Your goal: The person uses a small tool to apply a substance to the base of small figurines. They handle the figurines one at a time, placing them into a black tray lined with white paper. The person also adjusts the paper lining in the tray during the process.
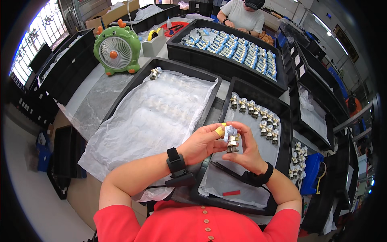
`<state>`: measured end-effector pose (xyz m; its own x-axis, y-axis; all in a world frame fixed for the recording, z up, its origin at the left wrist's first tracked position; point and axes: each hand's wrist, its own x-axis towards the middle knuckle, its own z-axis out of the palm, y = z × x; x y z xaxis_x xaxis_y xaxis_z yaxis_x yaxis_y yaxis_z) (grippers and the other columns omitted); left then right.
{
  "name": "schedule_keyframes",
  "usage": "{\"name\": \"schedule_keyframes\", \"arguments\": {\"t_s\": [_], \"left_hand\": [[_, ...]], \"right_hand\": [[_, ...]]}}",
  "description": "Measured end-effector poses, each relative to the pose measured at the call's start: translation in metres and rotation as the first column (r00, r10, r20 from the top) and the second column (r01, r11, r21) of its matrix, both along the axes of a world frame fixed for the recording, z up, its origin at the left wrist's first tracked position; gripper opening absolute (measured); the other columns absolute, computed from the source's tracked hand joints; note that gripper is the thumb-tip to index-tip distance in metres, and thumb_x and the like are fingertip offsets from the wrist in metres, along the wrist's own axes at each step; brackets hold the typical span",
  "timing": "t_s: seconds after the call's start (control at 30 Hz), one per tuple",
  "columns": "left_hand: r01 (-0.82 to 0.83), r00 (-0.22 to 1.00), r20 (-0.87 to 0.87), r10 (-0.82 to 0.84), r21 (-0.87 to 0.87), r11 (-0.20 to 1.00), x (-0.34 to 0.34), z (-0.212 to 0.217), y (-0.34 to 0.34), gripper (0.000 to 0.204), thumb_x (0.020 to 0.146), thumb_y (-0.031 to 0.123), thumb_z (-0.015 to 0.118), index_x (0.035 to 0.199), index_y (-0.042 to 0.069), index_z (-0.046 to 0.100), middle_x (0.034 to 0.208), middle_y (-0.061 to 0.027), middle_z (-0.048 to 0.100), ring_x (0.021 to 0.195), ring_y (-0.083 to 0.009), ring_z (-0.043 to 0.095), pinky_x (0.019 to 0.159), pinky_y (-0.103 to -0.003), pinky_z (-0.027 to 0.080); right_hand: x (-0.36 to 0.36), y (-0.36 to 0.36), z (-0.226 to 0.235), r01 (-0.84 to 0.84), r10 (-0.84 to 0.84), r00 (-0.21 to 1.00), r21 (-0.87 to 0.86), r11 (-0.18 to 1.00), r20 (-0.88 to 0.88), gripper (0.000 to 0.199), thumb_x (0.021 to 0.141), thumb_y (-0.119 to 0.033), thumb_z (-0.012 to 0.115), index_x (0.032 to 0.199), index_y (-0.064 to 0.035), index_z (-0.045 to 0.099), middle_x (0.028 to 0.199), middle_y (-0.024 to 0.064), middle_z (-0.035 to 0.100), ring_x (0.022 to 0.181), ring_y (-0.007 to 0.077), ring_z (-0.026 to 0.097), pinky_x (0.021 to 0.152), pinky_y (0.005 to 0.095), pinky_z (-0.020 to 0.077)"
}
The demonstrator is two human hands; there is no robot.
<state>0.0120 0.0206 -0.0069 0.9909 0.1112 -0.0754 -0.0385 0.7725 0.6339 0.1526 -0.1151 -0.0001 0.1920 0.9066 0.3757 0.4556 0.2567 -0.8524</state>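
A small figurine [232, 142] with a pale blue-grey head, white body and dark feet is held upright between my two hands, over the right-hand tray. My left hand [201, 142] pinches its head from the left, with yellow covers on its fingertips. My right hand [249, 152] curls round it from the right, fingers by the head and thumb near the feet. Similar figurines [254, 109] stand in rows in the far part of the black tray [284, 133] below. One more figurine [155, 73] lies at the far left corner of the paper-lined tray [133, 80].
A red strip [231, 193] lies in the tray near me. Beyond are a large tray of blue-and-white figurines [238, 48], a green fan [117, 48], a tape dispenser [155, 43] and a co-worker [243, 18]. Loose figurines [297, 161] and a blue bin [311, 173] stand right.
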Motion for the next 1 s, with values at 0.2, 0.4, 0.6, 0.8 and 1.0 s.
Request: {"name": "schedule_keyframes", "arguments": {"t_s": [0.2,0.4,0.6,0.8,1.0], "left_hand": [[-0.005,0.994,-0.11,0.007,0.023,1.0,0.0,-0.003,0.0,0.039,0.096,0.03,0.05,0.126,0.005,0.045,0.113,-0.0076,0.056,0.097,-0.0182,0.061,0.085,-0.032,0.05],[-0.004,0.99,-0.138,0.006,0.015,1.0,-0.001,0.002,-0.001,0.038,0.095,0.031,0.052,0.124,0.007,0.047,0.103,-0.0041,0.056,0.089,-0.0123,0.06,0.082,-0.028,0.05],[-0.018,0.996,-0.092,0.019,0.011,1.0,-0.001,-0.001,0.0,0.038,0.096,0.028,0.049,0.127,0.005,0.045,0.114,-0.0073,0.058,0.098,-0.0173,0.06,0.087,-0.032,0.049],[-0.035,0.997,-0.072,0.033,-0.021,0.999,-0.002,-0.001,0.0,0.035,0.096,0.021,0.048,0.127,0.006,0.044,0.116,-0.0082,0.057,0.099,-0.018,0.06,0.089,-0.033,0.048],[-0.068,0.993,-0.101,0.065,-0.029,0.997,-0.002,0.007,-0.001,0.032,0.096,0.02,0.049,0.124,0.006,0.044,0.116,-0.0098,0.057,0.101,-0.0187,0.06,0.091,-0.033,0.048]], "right_hand": [[0.001,0.001,-0.006,-0.026,0.014,0.98,-0.059,0.998,-0.197,0.081,0.063,-0.03,0.085,0.128,-0.0087,0.043,0.122,0.0038,0.051,0.114,0.0171,0.046,0.099,0.0319,0.0337],[0.002,0.0,-0.009,-0.028,0.011,0.976,-0.074,0.997,-0.219,0.084,0.063,-0.032,0.086,0.13,-0.0074,0.042,0.122,0.0045,0.051,0.112,0.0169,0.047,0.099,0.0319,0.0344],[0.002,0.0,-0.004,-0.033,0.021,0.973,-0.05,0.998,-0.228,0.083,0.065,-0.029,0.084,0.132,-0.0059,0.041,0.128,0.0071,0.05,0.118,0.0194,0.047,0.102,0.0332,0.0332],[0.013,-0.001,0.0,-0.058,0.053,0.997,-0.085,0.995,-0.06,0.081,0.068,-0.022,0.081,0.135,-0.0051,0.038,0.13,0.0089,0.047,0.121,0.0206,0.044,0.104,0.0342,0.0323],[0.017,-0.001,0.003,-0.073,0.064,0.993,-0.099,0.992,-0.095,0.076,0.073,-0.019,0.077,0.136,-0.0048,0.037,0.129,0.0086,0.047,0.119,0.0189,0.045,0.102,0.0339,0.0338]]}}
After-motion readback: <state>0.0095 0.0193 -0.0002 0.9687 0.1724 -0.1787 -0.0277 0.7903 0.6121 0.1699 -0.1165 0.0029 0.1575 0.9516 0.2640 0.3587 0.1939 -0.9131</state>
